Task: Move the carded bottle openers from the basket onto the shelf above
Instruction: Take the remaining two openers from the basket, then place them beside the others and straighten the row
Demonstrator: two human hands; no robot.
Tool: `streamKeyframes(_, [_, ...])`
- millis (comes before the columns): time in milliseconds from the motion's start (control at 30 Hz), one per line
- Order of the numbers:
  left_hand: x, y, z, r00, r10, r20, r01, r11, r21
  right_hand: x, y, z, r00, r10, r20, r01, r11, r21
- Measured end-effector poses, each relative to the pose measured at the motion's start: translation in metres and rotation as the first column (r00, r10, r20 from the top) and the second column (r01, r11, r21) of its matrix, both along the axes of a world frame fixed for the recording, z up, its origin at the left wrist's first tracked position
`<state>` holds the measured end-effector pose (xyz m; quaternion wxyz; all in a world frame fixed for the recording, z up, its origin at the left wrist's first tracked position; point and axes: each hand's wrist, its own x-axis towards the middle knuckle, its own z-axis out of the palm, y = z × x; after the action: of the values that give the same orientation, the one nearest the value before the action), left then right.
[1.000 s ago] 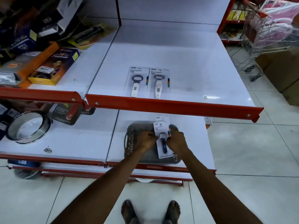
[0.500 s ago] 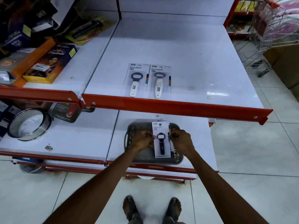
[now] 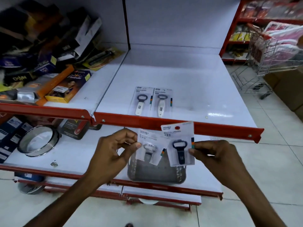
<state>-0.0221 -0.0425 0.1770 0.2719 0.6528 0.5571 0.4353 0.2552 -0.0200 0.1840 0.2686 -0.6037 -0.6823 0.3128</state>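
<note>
My left hand pinches a carded bottle opener with a pale handle by its left edge. A second card with a dark-handled opener is held at its right edge by my right hand. Both cards hang in front of the red lip of the upper shelf, above the grey basket on the lower shelf. Two carded openers with white handles lie side by side on the upper shelf near its front edge.
Boxes are piled on the left part of the upper shelf. A round metal sieve and a boxed cutter sit on the lower shelf at left. A wire shopping trolley stands on the tiled floor at right.
My hands have risen from the basket toward the upper shelf's lip. The stacked cards are now separated, one in each hand.
</note>
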Motion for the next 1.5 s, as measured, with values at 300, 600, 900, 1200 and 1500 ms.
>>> streamKeyframes(300, [0.027, 0.073, 0.093, 0.952, 0.067, 0.297, -0.104, 0.989, 0.109, 0.028, 0.052, 0.104, 0.886, -0.105, -0.452, 0.135, 0.990, 0.034])
streamKeyframes(600, [0.078, 0.180, 0.062, 0.980, 0.149, 0.132, -0.127, 0.978, -0.164, 0.049, 0.141, 0.069, 0.899, -0.306, -0.313, 0.233, 0.940, -0.248])
streamKeyframes(900, [0.101, 0.180, 0.058, 0.923, 0.037, -0.384, -0.093, 0.987, -0.130, 0.056, 0.135, 0.059, 0.944, -0.217, 0.250, 0.245, 0.966, -0.087])
streamKeyframes(1200, [0.108, 0.179, 0.058, 0.749, -0.343, -0.567, 0.203, 0.933, -0.296, 0.031, 0.138, 0.032, 0.960, -0.016, 0.280, -0.002, 0.998, 0.062])
streamKeyframes(1500, [0.105, 0.181, 0.049, 0.740, -0.387, -0.550, 0.256, 0.919, -0.301, 0.037, 0.136, 0.033, 0.952, 0.045, 0.303, -0.070, 0.995, 0.072])
